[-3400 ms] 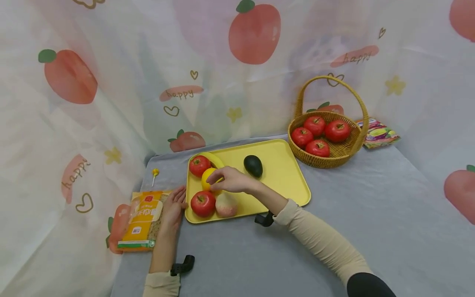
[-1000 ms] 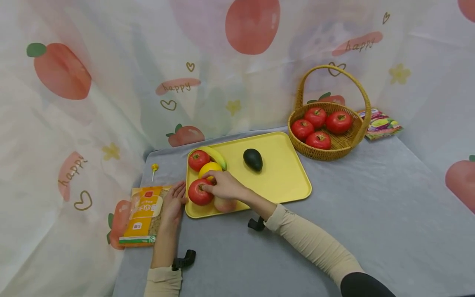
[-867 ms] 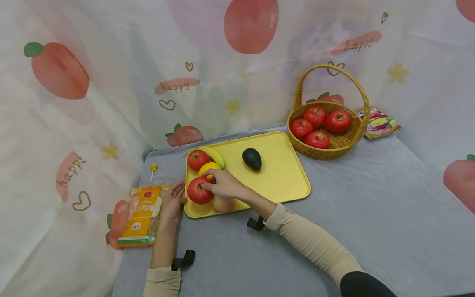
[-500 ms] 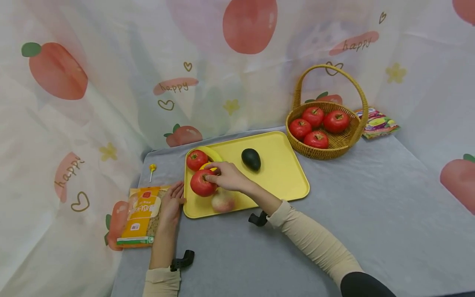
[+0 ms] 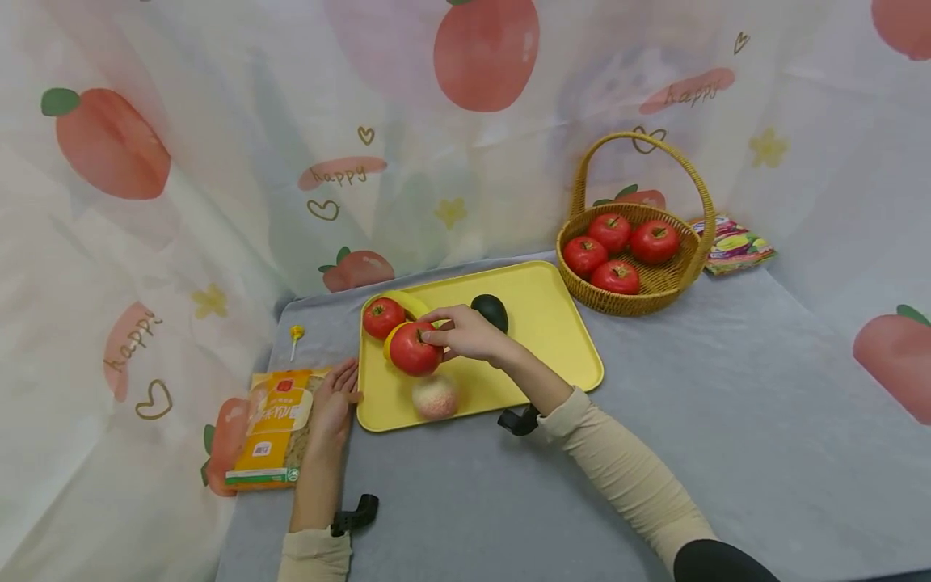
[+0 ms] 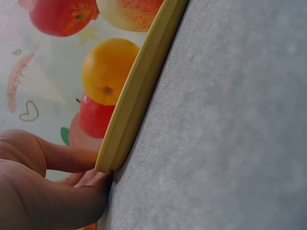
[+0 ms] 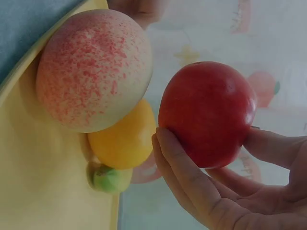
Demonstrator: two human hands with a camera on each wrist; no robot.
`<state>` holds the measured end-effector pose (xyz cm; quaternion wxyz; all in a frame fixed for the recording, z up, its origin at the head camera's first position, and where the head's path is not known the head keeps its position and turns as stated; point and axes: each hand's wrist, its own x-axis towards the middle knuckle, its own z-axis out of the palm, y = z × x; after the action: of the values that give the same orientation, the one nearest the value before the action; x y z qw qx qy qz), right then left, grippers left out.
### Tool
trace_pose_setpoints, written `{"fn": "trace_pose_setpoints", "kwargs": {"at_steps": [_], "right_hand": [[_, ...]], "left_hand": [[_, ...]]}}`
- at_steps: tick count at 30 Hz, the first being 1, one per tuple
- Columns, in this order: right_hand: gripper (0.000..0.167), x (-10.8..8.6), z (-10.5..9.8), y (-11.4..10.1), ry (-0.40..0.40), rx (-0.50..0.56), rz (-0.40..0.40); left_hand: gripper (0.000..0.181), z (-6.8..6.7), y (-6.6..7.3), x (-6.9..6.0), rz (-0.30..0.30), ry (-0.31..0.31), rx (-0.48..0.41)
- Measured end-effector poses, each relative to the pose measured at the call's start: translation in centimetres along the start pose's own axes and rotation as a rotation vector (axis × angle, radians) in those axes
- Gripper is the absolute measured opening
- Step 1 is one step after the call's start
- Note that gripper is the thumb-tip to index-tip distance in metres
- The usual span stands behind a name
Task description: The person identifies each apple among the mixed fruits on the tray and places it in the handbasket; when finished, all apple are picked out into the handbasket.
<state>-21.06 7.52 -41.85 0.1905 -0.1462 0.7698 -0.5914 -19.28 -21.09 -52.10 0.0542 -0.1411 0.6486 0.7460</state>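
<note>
My right hand (image 5: 469,333) pinches a red apple (image 5: 415,350) between thumb and fingers, lifted above the yellow tray (image 5: 524,372). In the right wrist view the apple (image 7: 207,114) hangs clear of the tray surface. Under it, partly hidden, is a yellow-orange round fruit (image 6: 109,72). Another red apple (image 5: 383,318) and a banana (image 5: 409,302) lie in the tray's far left corner. A pale pink-speckled peach (image 5: 435,397) sits near the front edge, and an avocado (image 5: 490,311) farther back. My left hand (image 5: 333,408) rests against the tray's left edge, fingers fairly straight, thumb touching the rim.
A wicker basket (image 5: 625,303) with several red apples stands at the back right, its handle upright. Behind it lies a colourful packet (image 5: 738,244). A yellow-orange bag (image 5: 272,432) lies left of my left hand, with a lollipop (image 5: 296,333) beyond it.
My right hand reached down to the front-left apple, took hold of it, and raised it up and to the right, away from beside the peach. The left hand stays at the tray edge.
</note>
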Motion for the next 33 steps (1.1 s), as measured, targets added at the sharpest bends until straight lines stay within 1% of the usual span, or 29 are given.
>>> {"fn": "trace_pose_setpoints", "kwargs": {"at_steps": [4,7,12,16,21,27,33], "right_hand": [[0.038,-0.3,-1.0,0.4,-0.008,0.01,0.021],[0.039,-0.6,-1.6,0.6,0.018,0.026,0.037],[0.042,-1.0,-3.2,0.7,0.065,0.044,0.064],[0.045,-1.5,-5.0,0.6,0.102,0.013,0.095],[0.046,-2.5,-7.6,0.5,0.148,0.005,0.127],[0.049,-3.9,-10.6,0.9,0.178,-0.02,0.131],[0.051,-5.1,-13.6,1.4,0.244,-0.049,0.149]], "left_hand": [[0.081,0.2,0.1,-0.1,-0.012,0.001,-0.001],[0.08,0.1,0.2,-0.2,-0.011,-0.017,0.002],[0.081,0.1,0.2,-0.1,-0.018,-0.007,0.005],[0.081,0.1,0.0,-0.1,-0.02,-0.001,0.007],[0.081,0.2,0.0,-0.1,-0.016,-0.013,0.007],[0.08,0.2,0.1,-0.3,-0.011,-0.022,0.002],[0.08,0.1,0.1,-0.5,0.004,-0.029,-0.01]]}}
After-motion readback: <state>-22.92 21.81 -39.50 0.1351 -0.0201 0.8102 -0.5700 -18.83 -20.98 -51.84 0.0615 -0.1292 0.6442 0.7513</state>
